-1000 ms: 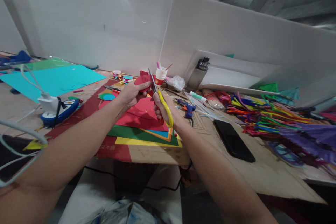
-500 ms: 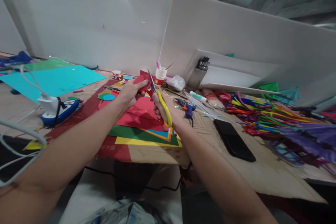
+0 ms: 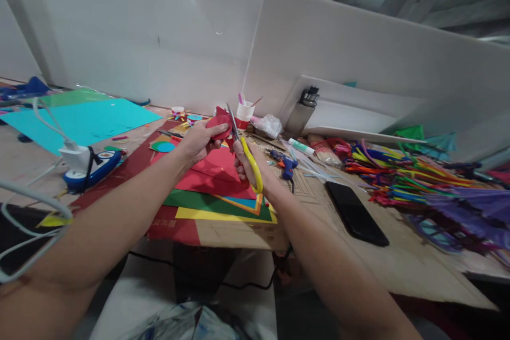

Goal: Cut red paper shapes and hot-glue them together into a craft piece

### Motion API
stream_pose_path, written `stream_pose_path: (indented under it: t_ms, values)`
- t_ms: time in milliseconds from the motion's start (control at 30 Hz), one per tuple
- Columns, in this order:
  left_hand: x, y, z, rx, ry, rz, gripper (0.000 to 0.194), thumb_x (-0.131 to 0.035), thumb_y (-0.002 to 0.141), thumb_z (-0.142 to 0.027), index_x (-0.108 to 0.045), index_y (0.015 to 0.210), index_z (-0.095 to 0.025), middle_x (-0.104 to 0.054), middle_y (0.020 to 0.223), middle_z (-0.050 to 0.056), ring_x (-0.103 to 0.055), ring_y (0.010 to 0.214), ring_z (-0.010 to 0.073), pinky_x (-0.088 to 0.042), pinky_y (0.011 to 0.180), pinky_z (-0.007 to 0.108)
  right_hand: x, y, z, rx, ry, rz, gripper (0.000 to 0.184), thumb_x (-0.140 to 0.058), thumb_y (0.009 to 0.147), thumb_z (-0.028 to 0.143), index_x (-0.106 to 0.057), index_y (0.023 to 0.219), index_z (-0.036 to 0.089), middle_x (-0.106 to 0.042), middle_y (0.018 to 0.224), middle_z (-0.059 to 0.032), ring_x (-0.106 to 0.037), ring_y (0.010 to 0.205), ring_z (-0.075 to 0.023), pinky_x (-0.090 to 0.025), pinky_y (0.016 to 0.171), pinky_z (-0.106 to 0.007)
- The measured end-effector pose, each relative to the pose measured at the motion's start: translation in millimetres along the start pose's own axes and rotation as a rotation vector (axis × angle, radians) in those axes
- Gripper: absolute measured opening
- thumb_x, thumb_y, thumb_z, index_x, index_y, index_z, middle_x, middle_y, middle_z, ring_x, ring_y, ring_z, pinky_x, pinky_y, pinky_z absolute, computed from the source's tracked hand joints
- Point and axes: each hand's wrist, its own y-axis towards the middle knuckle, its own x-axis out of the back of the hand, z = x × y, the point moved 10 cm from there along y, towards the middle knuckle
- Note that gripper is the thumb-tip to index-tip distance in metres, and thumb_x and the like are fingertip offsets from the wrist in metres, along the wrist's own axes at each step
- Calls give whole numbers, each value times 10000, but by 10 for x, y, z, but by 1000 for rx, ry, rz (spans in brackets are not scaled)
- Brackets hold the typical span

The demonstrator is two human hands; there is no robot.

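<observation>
Hand-held, no backing: where it could slip

Left hand [image 3: 201,142] pinches a red piece [image 3: 217,120] between thumb and fingers, held up over the red sheets [image 3: 215,172]. Right hand [image 3: 247,162] is closed round the yellow handles of the scissors [image 3: 251,158]; blades point up and away, at the right edge of the piece. Blade spread too small to read; cannot tell whether paper lies between them.

Risks, as judged:
1. Edge wanders. Cause: piece is steadied by the left pinch only; a twist of either wrist would shift the line.
2. Nicked finger. Cause: left fingertips sit near the blades.
3. Snag or tear. Cause: a red scrap [image 3: 230,143] by the blades, attached or not unclear, could fold in.
4. Bumped cup [image 3: 244,111]. Cause: it appears close behind the blade tips; true gap uncertain.
</observation>
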Motion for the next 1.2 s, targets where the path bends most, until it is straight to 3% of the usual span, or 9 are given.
stream_pose_path:
  t_ms: [200, 333, 600, 1200]
  values:
    - [25, 10, -26, 23, 13, 21, 153, -771, 731, -58, -625, 714, -101, -605, 583, -13, -492, 433, 31, -343, 364, 107, -6, -19, 25, -17, 0, 20, 510, -503, 902, 732, -537, 1018, 236, -519, 685, 31, -426, 457, -75, -394, 405, -185]
    - [33, 27, -32, -28, -21, 22, 157, -780, 752, -128, -625, 733, -115, -623, 601, -11, -452, 405, 18, -313, 355, 109, 1, -13, 20, -16, -17, 15, 506, -471, 917, 724, -532, 1021, 233, -519, 688, 33, -423, 454, -77, -401, 414, -194]
    - [9, 50, 31, -28, 28, 56, 195, -825, 700, -159, -637, 725, -113, -624, 599, -7, -427, 389, 15, -299, 353, 125, 39, 30, 82, 101, -117, -23, 518, -471, 915, 724, -544, 1047, 228, -582, 864, -21, -438, 558, -87, -376, 458, -188]
    - [-10, -14, -149, 24, 158, 118, 313, -889, 628, -164, -578, 612, -126, -516, 536, -37, -367, 408, 9, -267, 343, 112, -38, -54, 107, 25, 6, 49, 504, -469, 912, 737, -506, 975, 238, -473, 699, 38, -424, 496, -83, -378, 428, -189]
